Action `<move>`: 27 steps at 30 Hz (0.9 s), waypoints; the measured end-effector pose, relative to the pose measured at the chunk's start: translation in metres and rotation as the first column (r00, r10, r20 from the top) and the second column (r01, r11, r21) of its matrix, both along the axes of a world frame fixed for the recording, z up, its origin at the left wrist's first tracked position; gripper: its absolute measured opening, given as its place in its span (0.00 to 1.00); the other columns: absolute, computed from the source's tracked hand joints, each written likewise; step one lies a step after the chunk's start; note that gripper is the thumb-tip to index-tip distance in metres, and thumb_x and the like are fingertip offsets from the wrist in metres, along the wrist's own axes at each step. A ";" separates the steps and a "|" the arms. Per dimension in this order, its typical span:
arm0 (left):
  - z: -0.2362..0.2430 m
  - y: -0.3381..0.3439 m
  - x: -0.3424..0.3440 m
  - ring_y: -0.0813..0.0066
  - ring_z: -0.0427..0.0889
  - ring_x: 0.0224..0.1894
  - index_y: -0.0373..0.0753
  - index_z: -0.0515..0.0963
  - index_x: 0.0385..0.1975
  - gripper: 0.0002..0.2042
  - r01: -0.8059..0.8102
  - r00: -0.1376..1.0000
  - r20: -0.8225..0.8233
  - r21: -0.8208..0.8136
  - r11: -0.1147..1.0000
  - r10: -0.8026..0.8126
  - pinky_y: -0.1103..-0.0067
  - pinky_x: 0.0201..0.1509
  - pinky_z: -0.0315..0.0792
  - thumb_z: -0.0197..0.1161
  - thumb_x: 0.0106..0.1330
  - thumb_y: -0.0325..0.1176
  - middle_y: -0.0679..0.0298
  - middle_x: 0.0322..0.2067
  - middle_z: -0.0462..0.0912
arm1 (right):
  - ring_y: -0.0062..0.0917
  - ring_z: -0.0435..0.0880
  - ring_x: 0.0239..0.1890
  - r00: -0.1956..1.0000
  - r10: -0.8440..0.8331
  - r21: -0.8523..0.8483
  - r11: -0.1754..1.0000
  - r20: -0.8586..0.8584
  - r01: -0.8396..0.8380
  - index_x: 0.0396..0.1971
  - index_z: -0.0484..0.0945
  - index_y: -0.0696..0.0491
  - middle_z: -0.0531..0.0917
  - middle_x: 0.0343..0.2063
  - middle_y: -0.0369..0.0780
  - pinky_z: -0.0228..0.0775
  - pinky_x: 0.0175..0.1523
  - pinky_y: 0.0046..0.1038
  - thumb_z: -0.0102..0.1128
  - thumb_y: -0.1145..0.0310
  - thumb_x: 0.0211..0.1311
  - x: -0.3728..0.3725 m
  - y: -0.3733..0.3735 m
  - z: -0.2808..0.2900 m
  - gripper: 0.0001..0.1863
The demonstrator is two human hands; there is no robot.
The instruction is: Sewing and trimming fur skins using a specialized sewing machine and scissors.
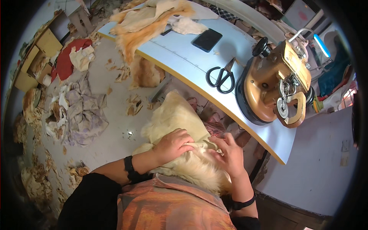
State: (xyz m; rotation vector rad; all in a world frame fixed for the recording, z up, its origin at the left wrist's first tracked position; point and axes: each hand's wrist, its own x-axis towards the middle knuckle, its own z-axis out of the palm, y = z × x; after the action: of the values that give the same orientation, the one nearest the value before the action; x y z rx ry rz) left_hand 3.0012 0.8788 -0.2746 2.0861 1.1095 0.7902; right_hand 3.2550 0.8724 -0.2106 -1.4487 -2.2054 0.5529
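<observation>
A cream fur pelt [180, 115] lies across my lap, its smooth skin side up at the far end and its long pale fur showing nearest me. My left hand [173, 145] pinches a folded edge of the pelt between thumb and fingers. Just to the right, my right hand [228, 155] bends over the same edge, its fingers curled and partly blurred; whether they grip the pelt I cannot make out. Dark bands circle both wrists.
A blue-topped table [172, 57] runs ahead to the right. On it are a tan fur sewing machine [272, 76], black-handled scissors [221, 78], a black phone [207, 40] and orange-cream pelts [142, 23]. Crumpled cloth [85, 111], red fabric [69, 57] and fur scraps [38, 180] litter the floor at left.
</observation>
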 end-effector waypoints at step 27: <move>-0.009 0.009 -0.019 0.61 0.81 0.42 0.44 0.87 0.41 0.10 0.005 0.988 0.151 -0.207 0.978 0.027 0.68 0.47 0.75 0.71 0.64 0.39 0.63 0.33 0.79 | 0.53 0.87 0.39 0.911 -0.371 0.007 0.927 0.182 0.376 0.44 0.71 0.61 0.86 0.33 0.57 0.79 0.47 0.47 0.71 0.65 0.58 -0.042 0.159 0.035 0.22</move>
State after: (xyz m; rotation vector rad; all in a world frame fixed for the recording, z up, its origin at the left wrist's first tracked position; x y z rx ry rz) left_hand 2.9821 0.8879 -0.2836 1.8170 1.0716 0.7910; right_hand 3.2128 1.0317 -0.1751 -1.9436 -1.9741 0.3317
